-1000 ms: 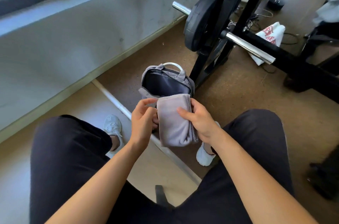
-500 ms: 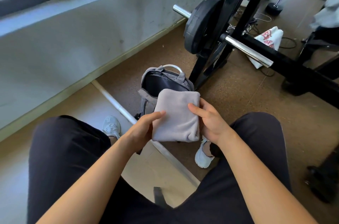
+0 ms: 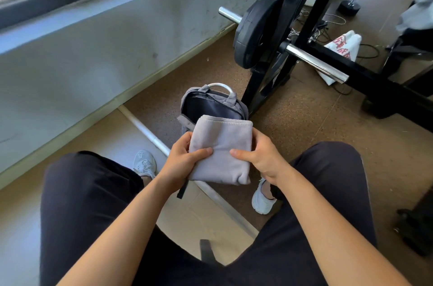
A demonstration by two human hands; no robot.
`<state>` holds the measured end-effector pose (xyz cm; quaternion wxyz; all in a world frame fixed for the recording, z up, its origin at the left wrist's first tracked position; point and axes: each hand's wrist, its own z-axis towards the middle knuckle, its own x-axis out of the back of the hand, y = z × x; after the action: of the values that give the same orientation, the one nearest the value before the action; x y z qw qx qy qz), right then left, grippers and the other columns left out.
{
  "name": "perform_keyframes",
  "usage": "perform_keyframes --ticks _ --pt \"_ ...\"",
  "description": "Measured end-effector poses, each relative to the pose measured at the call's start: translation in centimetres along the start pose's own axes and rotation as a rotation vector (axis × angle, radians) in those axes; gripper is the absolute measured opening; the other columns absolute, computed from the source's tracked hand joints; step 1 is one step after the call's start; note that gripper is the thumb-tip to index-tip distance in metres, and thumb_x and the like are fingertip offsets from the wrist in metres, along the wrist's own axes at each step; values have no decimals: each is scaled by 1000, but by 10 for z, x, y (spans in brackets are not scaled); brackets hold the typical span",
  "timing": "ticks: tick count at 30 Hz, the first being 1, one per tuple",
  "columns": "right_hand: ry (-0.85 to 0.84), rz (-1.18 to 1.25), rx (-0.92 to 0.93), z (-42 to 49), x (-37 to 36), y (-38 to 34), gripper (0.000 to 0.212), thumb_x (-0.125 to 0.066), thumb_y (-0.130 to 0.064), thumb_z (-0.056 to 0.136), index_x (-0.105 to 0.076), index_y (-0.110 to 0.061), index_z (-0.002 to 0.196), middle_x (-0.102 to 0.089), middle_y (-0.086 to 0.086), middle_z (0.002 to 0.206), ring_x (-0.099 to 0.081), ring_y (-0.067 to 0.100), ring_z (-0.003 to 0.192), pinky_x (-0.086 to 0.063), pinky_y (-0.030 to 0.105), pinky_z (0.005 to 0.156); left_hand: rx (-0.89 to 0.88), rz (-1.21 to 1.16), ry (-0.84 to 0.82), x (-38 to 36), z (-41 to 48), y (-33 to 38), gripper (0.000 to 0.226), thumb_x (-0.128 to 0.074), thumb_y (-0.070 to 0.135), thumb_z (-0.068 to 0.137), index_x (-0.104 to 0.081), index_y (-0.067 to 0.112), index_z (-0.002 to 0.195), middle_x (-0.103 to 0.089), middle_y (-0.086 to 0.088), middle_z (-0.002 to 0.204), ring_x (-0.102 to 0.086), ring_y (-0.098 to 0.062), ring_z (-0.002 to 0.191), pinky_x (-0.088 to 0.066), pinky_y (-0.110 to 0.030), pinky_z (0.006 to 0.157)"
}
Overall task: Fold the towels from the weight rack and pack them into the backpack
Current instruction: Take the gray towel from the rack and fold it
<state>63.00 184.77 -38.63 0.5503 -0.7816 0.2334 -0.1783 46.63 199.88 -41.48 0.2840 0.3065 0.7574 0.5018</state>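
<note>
Grey and soft, the folded towel [image 3: 220, 149] is held above the floor between the knees, just in front of the open backpack [image 3: 210, 105], the left hand [image 3: 180, 161] closed on its left edge and the right hand [image 3: 262, 156] on its right, thumbs pressed on top. Its stitched edge faces the backpack mouth and its rounded fold faces the person, the long axis seemingly running front to back (only slightly). To pack it well, I would keep both grips firm so the layers stay flat, then slide the stitched edge in first, beside the weight rack [image 3: 281, 56].
</note>
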Motion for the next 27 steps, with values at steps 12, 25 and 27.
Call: perform_keyframes --ticks 12,25,27 --pt "-193 310 -51 -3 2 -7 51 -69 2 87 -55 -10 135 -66 18 128 -65 30 119 -56 37 95 -9 -251 -152 4 -2 13 50 -52 -15 93 -58 13 134 -74 -10 120 -71 -23 109 -59 -30 80" --pt "-327 395 31 -9 1 -15 36 -51 15 88 -77 -4 104 -69 20 124 -66 31 113 -57 39 95 -37 -350 -319 17 1 14 33 -61 -9 79 -69 19 64 -66 -19 133 -63 -36 122 -57 -36 86" --pt "-307 381 25 -8 1 -15 41 -51 16 84 -81 -12 79 -69 14 124 -66 30 114 -55 42 95 -11 -361 -375 19 2 17 29 -60 -8 73 -70 17 64 -61 -22 140 -57 -44 129 -56 -40 89"
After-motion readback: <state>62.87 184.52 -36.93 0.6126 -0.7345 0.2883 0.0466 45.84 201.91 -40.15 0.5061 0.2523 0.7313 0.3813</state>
